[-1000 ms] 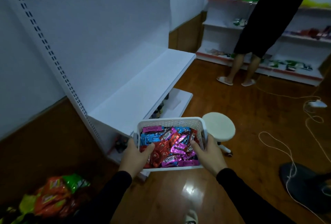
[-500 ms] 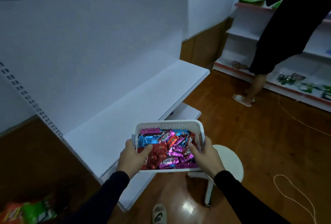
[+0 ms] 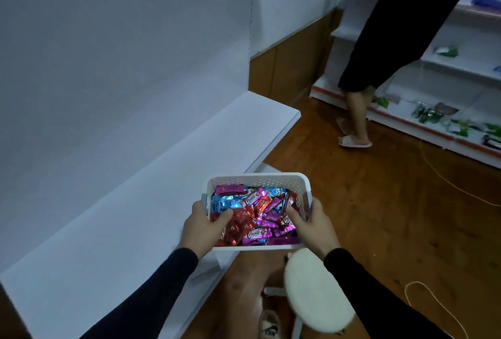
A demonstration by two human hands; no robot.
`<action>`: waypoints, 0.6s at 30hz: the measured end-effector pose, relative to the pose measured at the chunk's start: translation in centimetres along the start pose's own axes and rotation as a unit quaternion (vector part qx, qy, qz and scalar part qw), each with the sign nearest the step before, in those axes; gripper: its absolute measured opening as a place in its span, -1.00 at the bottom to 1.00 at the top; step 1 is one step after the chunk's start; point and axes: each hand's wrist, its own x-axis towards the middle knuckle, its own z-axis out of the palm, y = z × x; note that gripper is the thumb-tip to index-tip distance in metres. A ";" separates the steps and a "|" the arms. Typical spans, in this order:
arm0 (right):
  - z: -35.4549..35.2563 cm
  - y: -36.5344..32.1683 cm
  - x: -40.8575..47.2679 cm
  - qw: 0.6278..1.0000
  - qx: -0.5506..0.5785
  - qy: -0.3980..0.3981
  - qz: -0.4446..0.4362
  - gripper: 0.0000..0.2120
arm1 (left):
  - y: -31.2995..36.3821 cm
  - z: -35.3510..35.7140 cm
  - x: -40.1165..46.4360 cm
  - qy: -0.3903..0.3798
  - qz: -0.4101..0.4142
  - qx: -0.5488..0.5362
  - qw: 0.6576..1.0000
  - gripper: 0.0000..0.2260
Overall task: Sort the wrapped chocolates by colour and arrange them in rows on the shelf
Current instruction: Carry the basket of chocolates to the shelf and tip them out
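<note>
We hold the basket [image 3: 257,184] level, left hand [image 3: 202,226] and right hand [image 3: 315,226] each in a firm grip on a side, so the chocolates [image 3: 253,215] reach the shelf [image 3: 151,176] unspilled

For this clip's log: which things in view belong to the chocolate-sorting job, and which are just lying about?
Part of the job:
- white basket, held by left hand and right hand
- wrapped chocolates in red, pink and blue, mixed in the basket
- white shelf

Just lying about:
- round stool
- cord on the floor
- far shelves with packets
- another person
</note>
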 end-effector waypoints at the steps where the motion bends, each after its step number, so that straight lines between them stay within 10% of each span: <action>1: -0.4 0.0 1.7 1.000 -0.003 -0.013 -0.001 -0.63 | 0.7 0.7 0.7 0.011 -0.010 -0.007 1.000 -0.62; 18: 3.1 -7.7 22.8 0.991 -0.050 -0.115 -0.046 -0.55 | 4.9 0.5 18.0 0.110 -0.055 -0.024 0.992 -0.62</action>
